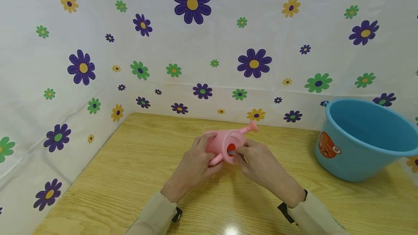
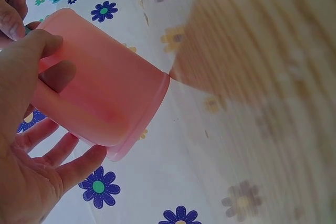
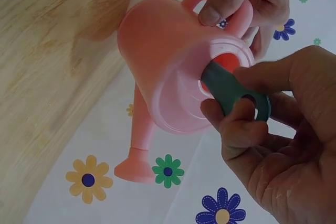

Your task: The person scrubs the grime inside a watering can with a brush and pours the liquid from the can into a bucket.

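A pink watering can lies tilted over the wooden table, its spout pointing away to the right and its open top turned towards my right hand. My left hand grips the can by its handle and body; in the left wrist view its fingers spread along the pink side. With thumb and fingers my right hand pinches a flat dark green handle that has a hole near its end. The far end of that handle goes into the can's round opening and is hidden inside.
A large blue bucket with a red label stands on the table at the right. The wooden table meets a white, flower-printed cloth at the back and left.
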The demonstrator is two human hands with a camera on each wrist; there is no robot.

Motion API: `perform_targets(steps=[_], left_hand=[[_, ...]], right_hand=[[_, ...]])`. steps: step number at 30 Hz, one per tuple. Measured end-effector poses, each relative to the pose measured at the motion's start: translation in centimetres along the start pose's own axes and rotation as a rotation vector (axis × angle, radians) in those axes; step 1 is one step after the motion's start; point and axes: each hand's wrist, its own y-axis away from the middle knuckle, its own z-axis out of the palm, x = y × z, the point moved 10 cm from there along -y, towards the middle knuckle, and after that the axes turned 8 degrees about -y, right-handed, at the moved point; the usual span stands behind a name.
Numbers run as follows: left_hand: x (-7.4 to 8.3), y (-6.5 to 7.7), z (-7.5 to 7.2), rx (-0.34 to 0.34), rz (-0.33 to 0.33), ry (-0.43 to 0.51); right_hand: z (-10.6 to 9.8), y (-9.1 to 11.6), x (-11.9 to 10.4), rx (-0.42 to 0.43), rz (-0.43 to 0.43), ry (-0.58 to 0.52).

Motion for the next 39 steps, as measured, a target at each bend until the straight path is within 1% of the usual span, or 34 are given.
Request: perform_targets(steps=[4, 9, 13, 19, 24, 30, 39], left_hand=[[0.0, 0.0, 0.0, -0.004, -0.001, 0.003], [0.1, -0.1, 0.0, -0.008, 0.0, 0.011], [0.1, -0.1, 0.1, -0.01, -0.001, 0.005], [0.1, -0.1, 0.2, -0.012, -0.001, 0.002], [0.1, 0.0, 0.3, -0.015, -0.004, 0.002], [0.1, 0.0, 0.2, -0.006, 0.001, -0.014], [-0.1, 0.0, 0.1, -0.01, -0.01, -0.009]], right_hand=[[0.1, 0.0, 0.2, -0.028, 0.008, -0.029], [0.0, 0.0, 0.2, -0.048, -0.043, -0.037], [0.1, 0.0, 0.4, -0.082, -0.062, -0.066], [0.5, -0.1, 0.4, -0.12, -0.057, -0.103], [0.7, 0.0, 0.5, -0.141, -0.022, -0.129], [0.6, 0.3, 0.9, -0.135, 0.024, -0.175], [0.3, 0.4, 1.2, -0.105, 0.027, -0.197]])
